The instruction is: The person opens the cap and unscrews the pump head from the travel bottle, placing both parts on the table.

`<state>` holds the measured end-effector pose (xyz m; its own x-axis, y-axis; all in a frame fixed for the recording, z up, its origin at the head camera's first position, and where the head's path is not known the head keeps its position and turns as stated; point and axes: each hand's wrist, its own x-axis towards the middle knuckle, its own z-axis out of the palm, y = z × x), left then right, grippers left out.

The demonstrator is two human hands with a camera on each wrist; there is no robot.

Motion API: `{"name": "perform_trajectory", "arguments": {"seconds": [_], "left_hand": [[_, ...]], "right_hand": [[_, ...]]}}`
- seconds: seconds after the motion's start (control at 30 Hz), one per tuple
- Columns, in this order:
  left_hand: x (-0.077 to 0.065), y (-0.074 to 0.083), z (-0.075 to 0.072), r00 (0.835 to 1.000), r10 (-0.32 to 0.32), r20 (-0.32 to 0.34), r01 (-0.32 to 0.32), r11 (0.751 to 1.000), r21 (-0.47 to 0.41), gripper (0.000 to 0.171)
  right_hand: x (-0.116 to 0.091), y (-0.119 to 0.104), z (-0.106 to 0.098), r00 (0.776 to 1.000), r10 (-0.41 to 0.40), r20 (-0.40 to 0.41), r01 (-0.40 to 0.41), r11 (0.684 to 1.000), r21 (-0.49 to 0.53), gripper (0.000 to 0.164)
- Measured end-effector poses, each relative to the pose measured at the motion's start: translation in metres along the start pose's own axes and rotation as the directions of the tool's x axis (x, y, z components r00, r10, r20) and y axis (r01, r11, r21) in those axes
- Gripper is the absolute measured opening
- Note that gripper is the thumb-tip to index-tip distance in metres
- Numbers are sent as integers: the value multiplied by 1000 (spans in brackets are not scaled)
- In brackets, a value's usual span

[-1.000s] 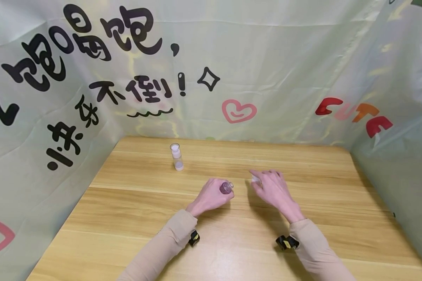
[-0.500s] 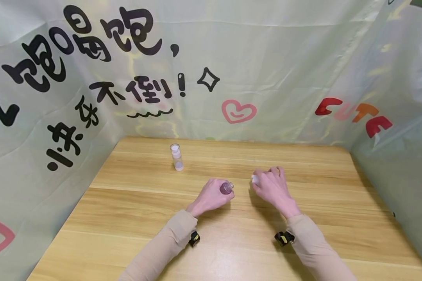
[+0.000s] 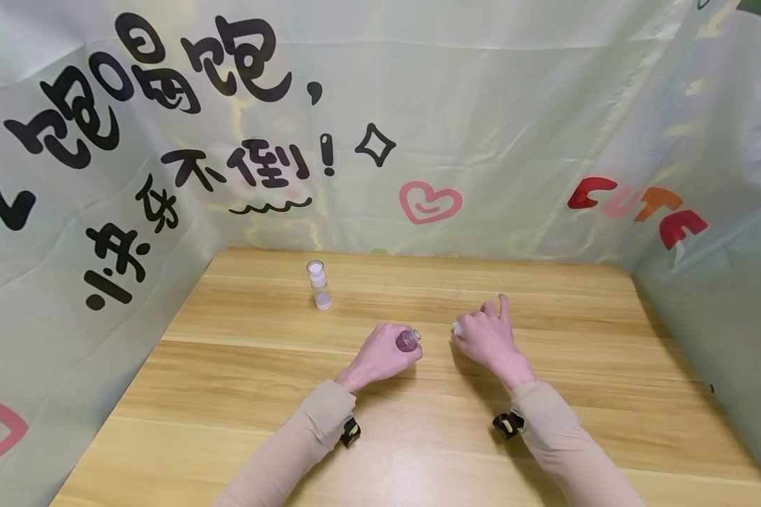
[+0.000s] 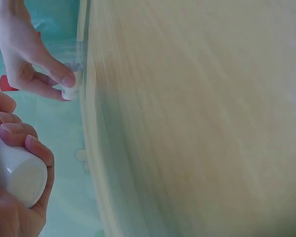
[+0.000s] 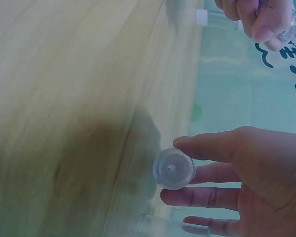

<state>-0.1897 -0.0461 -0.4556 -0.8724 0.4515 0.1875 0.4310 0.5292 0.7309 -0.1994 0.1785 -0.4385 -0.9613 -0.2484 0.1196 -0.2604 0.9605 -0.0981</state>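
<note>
My left hand (image 3: 377, 358) grips a small clear bottle (image 3: 408, 341), its narrow open neck showing beyond the fist. The bottle's white base (image 4: 19, 175) fills much of the palm in the left wrist view. To the right, my right hand (image 3: 490, 343) pinches a small round white pump top (image 5: 173, 169) between thumb and fingers. Its hollow underside, with a small central nub, faces the right wrist camera. At least one finger of that hand sticks out straight. A clear cylinder (image 5: 160, 226) is partly visible beside these fingers, cut off by the frame edge.
A second clear bottle (image 3: 320, 287), with a white base and a white top under a clear cover, stands on the wooden table (image 3: 241, 387) at back left. Printed fabric (image 3: 514, 141) hangs behind the table and along both sides.
My right hand has turned and shifted slightly left; its index finger, earlier pointing left, is now curled at the white top, and an outer finger has lifted. The left hand holds still.
</note>
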Motion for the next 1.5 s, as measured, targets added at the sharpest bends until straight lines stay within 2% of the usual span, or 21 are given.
{"name": "perform_trajectory", "arguments": {"seconds": [0.17, 0.53, 0.8, 0.9, 1.1, 1.2, 1.37, 1.5], "left_hand": [[0, 0, 0, 1000, -2, 3, 2, 1000, -4, 12], [0, -1, 0, 1000, 2, 0, -2, 1000, -5, 15], [-1, -1, -1, 1000, -8, 5, 8, 1000, -20, 14], [-1, -2, -1, 1000, -19, 1, 19, 999, -27, 14], [-1, -3, -1, 999, -44, -14, 43, 998, -53, 14], [-1, -3, 0, 997, -60, -48, 56, 995, -82, 16], [0, -4, 0, 988, -94, -119, 76, 986, -147, 21], [2, -5, -1, 990, -108, -95, 85, 973, -215, 32]], "right_hand": [[1, 0, 3, 1000, 2, 12, -1, 1000, -26, 11], [0, 1, 6, 1000, 6, 15, -6, 1000, -21, 18], [-3, 0, 4, 999, 33, 8, -33, 999, -7, 48], [-5, 0, 4, 999, 46, -15, -45, 999, 17, 54], [-9, 0, 6, 987, 20, -157, -2, 994, 110, 49], [-10, 1, 8, 976, 17, -215, 23, 983, 181, 46], [-12, 3, 10, 970, 54, -239, 27, 945, 325, 43], [-14, 6, 12, 953, 81, -293, 52, 906, 419, 39]]}}
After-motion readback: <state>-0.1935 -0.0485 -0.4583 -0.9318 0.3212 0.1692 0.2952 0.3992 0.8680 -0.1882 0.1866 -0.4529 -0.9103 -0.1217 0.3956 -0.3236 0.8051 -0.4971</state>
